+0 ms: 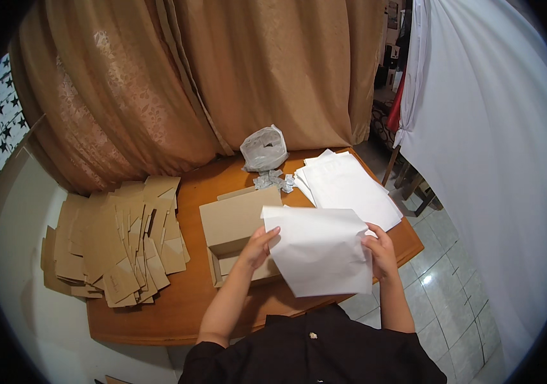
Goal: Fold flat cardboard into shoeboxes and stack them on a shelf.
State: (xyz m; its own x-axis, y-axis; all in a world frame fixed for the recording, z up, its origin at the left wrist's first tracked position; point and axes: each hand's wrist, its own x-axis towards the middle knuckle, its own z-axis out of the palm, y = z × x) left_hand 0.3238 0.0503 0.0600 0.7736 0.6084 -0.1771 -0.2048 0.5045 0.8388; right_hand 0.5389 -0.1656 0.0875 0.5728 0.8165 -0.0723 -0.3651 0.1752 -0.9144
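Observation:
A sheet of white paper is held up in front of me, slightly bowed. My left hand pinches its left edge, thumb on top. On the opposite edge, my right hand grips the paper the same way. Below and behind the sheet stands an open cardboard box, its lid raised at the back; the paper hides the box's right part. At the far right of the table lies a stack of white paper sheets, its sheets unevenly aligned.
Flattened cardboard boxes are piled on the left of the wooden table. A plastic bag stands at the back, with several small grey-white packets before it. Brown curtains hang behind; a white cloth hangs at right.

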